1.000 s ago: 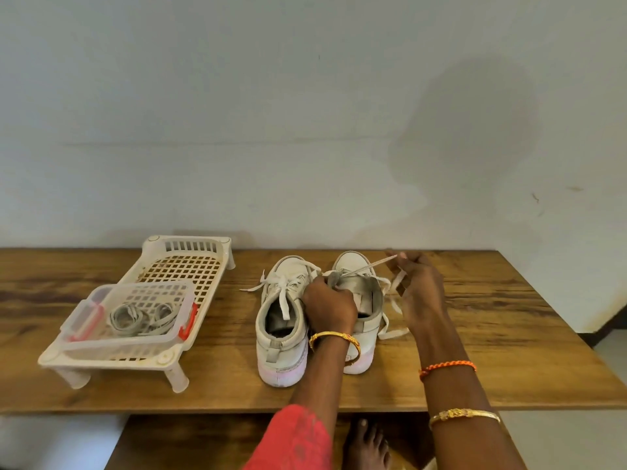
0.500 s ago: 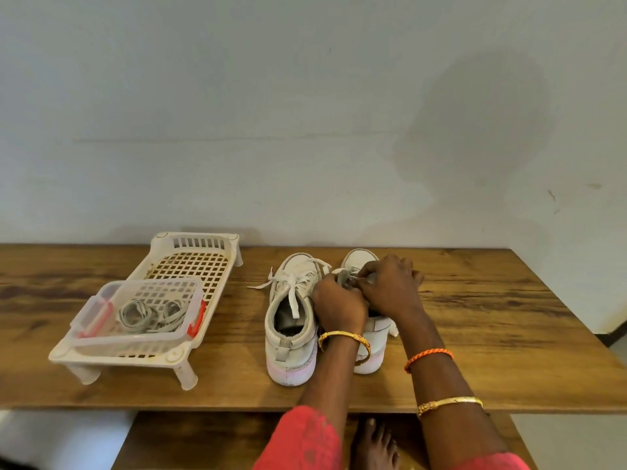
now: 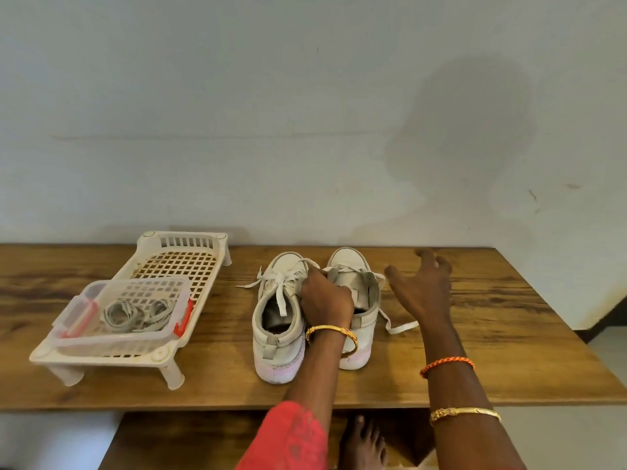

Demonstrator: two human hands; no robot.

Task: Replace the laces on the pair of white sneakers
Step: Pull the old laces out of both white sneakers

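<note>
Her left hand (image 3: pixel 325 300) grips the right sneaker (image 3: pixel 356 300) at its tongue, beside the left sneaker (image 3: pixel 278 320). Her right hand (image 3: pixel 420 286) hovers spread-fingered just right of it, holding nothing, above the loose lace (image 3: pixel 397 325).

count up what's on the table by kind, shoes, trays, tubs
white sneakers: 2 (left one, right one)
slatted plastic tray: 1
clear clip-lid tub, sitting in the tray, laces inside: 1
total: 4
</note>
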